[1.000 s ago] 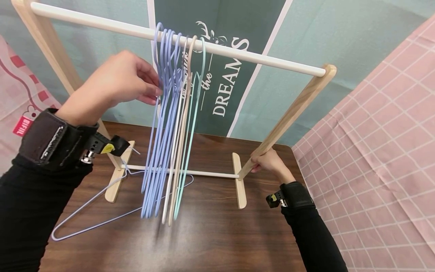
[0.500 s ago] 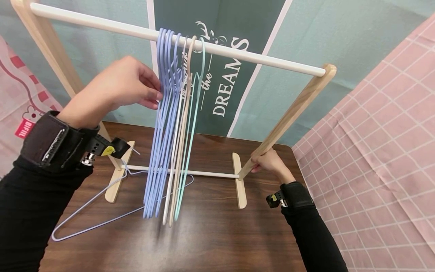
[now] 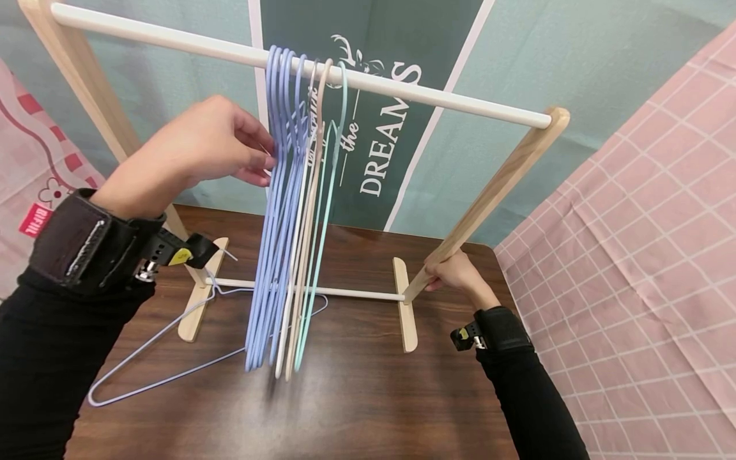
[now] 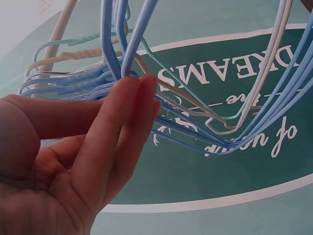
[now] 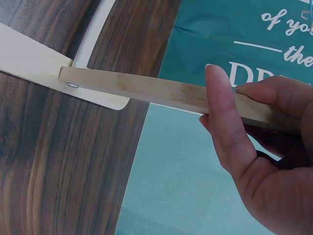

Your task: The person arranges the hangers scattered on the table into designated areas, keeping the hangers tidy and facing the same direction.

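In the head view, several blue hangers (image 3: 262, 255) hang bunched on the white top bar (image 3: 437, 96) of a rack. White (image 3: 287, 319), beige (image 3: 322, 89) and mint (image 3: 345, 96) hangers hang to their right. My left hand (image 3: 213, 140) is at the left side of the bunch. Close up in the left wrist view, its thumb and fingers pinch a blue hanger just below the hook; the fingers hide part of it. My right hand (image 3: 458, 271) grips the rack's right wooden post (image 3: 489, 202) low down, its fingers around the wood (image 5: 146, 88) in the right wrist view.
Another blue hanger (image 3: 172, 376) lies on the brown table (image 3: 368, 396), partly under the rack's lower rail (image 3: 362, 294). Wooden feet (image 3: 406, 326) support the posts. A green printed cloth (image 3: 402, 25) hangs behind, and pink checked cloth (image 3: 644, 223) stands at the right.
The leftmost blue hanger's hook has come down onto the bar, close against the other blue ones. The bunch's lower ends have shifted slightly right. The right hand stays put.
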{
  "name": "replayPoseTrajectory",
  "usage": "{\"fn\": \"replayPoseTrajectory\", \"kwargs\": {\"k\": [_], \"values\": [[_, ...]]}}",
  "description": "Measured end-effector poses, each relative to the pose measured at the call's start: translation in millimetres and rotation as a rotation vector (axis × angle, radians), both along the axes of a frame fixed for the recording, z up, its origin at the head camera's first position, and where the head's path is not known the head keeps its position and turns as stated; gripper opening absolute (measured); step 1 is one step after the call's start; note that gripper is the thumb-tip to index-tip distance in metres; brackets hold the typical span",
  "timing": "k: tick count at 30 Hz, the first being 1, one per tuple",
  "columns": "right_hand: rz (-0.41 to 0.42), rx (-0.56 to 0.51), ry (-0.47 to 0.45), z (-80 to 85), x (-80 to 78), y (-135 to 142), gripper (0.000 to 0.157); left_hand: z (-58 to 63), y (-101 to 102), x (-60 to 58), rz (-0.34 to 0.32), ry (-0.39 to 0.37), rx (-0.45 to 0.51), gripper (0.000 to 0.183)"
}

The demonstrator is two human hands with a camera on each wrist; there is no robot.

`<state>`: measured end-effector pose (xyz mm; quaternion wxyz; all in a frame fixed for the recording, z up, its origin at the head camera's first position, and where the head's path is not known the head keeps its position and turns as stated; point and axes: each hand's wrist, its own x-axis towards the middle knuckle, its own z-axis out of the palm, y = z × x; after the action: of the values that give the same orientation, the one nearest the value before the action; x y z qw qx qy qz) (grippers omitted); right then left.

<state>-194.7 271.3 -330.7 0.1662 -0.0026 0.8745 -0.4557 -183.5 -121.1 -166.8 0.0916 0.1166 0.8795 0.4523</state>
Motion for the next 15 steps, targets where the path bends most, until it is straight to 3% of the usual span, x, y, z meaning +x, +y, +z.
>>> {"fn": "replayPoseTrajectory", "kwargs": {"k": [15], "values": [[0.013,-0.011,-0.003,0.8,0.0,0.9,0.028,-6.3,-5.9,0.7,-0.02,-0.009,-0.109,0.03]]}}
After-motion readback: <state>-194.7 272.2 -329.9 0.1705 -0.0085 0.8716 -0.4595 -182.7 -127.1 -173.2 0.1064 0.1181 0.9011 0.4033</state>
